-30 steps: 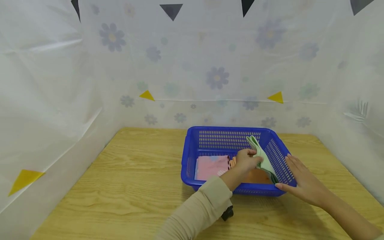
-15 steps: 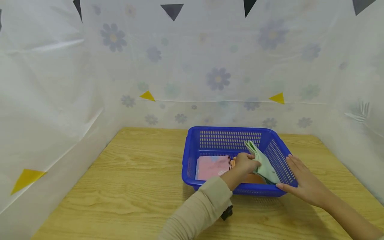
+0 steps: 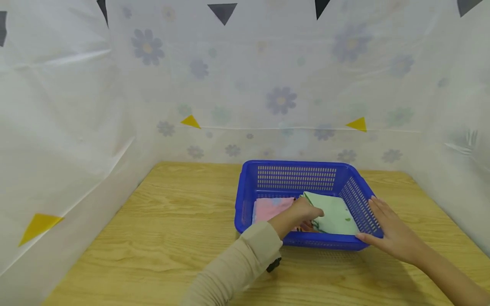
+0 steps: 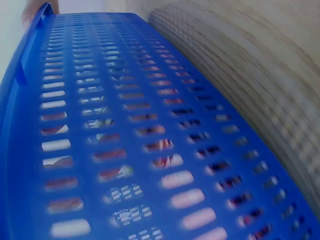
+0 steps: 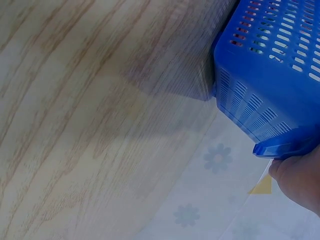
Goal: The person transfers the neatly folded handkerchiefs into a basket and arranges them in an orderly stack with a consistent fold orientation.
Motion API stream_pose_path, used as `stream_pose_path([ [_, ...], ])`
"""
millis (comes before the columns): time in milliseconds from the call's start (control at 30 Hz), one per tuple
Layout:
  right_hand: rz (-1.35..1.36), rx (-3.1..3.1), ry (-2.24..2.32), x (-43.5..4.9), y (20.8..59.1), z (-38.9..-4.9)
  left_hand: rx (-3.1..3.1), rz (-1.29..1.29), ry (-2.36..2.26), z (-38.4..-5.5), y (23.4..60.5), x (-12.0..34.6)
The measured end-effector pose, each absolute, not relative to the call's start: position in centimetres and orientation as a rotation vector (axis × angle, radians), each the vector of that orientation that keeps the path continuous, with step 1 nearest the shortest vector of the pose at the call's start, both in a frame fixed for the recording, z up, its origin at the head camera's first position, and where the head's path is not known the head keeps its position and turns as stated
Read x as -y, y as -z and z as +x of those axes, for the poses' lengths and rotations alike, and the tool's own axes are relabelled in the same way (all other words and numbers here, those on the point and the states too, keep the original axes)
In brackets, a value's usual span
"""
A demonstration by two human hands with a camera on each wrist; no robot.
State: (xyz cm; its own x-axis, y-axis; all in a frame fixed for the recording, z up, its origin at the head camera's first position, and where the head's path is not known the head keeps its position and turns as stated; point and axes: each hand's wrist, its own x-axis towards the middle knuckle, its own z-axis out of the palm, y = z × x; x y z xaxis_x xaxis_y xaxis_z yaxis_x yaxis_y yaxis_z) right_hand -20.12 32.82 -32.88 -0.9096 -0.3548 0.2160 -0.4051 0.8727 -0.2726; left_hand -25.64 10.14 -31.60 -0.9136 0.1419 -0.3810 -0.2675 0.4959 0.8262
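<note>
My left hand (image 3: 300, 212) reaches into the blue plastic basket (image 3: 254, 237) and pinches the left edge of a folded pale green cloth (image 3: 337, 212), thumb on top. The cloth lies nearly flat along the basket's right side. Beside it, left of the hand, is a folded pink cloth (image 3: 269, 208). Part of an orange-brown patterned cloth (image 3: 306, 227) shows beneath the hand. My right hand (image 3: 396, 236) rests at the basket's front right corner, fingers straight along the right rim and thumb at the front rim. In the right wrist view, part of the right hand (image 5: 302, 180) touches the rim.
The basket stands on a wood-grain table (image 3: 153, 238), toward the right. White flowered sheeting (image 3: 229, 85) hangs behind the table and along both sides. The slotted front wall (image 4: 110, 125) of the basket fills much of the left wrist view.
The green cloth has gone from tilted upright against the basket's right side to lying nearly flat. My left hand has moved down and slightly left with its edge. The right hand stays at the corner.
</note>
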Motion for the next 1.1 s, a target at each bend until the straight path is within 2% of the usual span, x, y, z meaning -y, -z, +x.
stream_pose_path([
  [267,0.587,2.879,-0.460,-33.1,33.2,-20.2,-2.457,0.110,-1.258,-25.3,31.4,-7.7],
  [700,0.631,2.833,-0.466,-32.8,33.3,-20.4,-2.645,0.720,-1.235,-23.9,32.1,-1.9],
  [1100,0.595,2.926,-0.483,-33.2,32.9,-20.0,-2.877,0.969,-1.490,-22.1,33.2,3.4],
])
